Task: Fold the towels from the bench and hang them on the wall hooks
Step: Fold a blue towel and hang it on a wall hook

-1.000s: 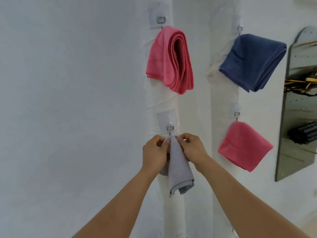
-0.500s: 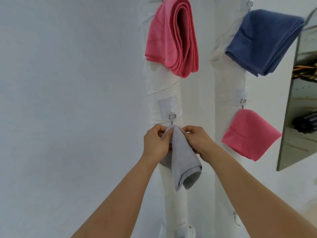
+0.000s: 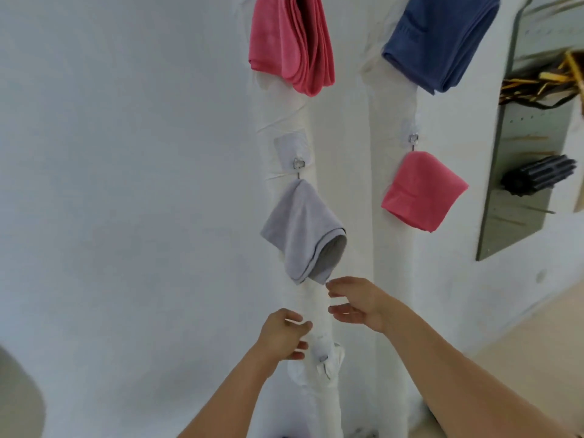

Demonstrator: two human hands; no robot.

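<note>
Both hands free, nothing gripped. Left hand [image 3: 284, 335] sits low in front of the left white wrapped pillar [image 3: 311, 298], fingers loosely curled, just above a small metal hook [image 3: 322, 358] near the pillar base. Right hand [image 3: 355, 303] is up and to the right, fingers relaxed and spread, fingertips just below the hanging corner of the folded light grey towel [image 3: 298, 227]; contact not clear. That towel hangs from the metal wall hook [image 3: 298, 164] mid-pillar. Above it, a folded pink towel [image 3: 290, 42] at top edge. Right pillar [image 3: 390, 279] carries a folded navy blue towel [image 3: 442, 39] up top and a smaller folded pink cloth [image 3: 423, 191] on its own hook [image 3: 413, 139]. Far right: grey pegboard panel [image 3: 531, 147] with a black bundle [image 3: 540, 178].
</note>
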